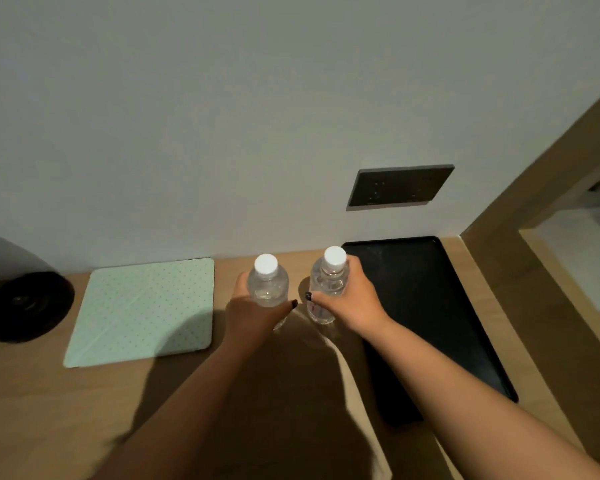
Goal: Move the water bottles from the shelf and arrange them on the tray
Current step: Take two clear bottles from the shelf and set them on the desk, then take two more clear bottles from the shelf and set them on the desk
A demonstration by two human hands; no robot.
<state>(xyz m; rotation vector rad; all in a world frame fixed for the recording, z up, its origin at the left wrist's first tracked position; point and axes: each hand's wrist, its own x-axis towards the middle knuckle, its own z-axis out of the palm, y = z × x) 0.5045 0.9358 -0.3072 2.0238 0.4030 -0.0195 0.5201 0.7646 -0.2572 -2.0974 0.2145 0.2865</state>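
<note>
Two clear water bottles with white caps stand upright side by side over the wooden counter. My left hand (253, 315) is wrapped around the left bottle (268, 282). My right hand (349, 297) grips the right bottle (328, 282), which is just left of the black tray's edge. The black rectangular tray (430, 306) lies on the counter to the right, with nothing on it. Whether the bottle bases touch the counter is hidden by my hands.
A pale green dotted mat (142, 310) lies left of the bottles. A round black object (26, 304) sits at the far left. A dark socket panel (400, 185) is on the wall above the tray. A wooden shelf unit (548, 209) rises at the right.
</note>
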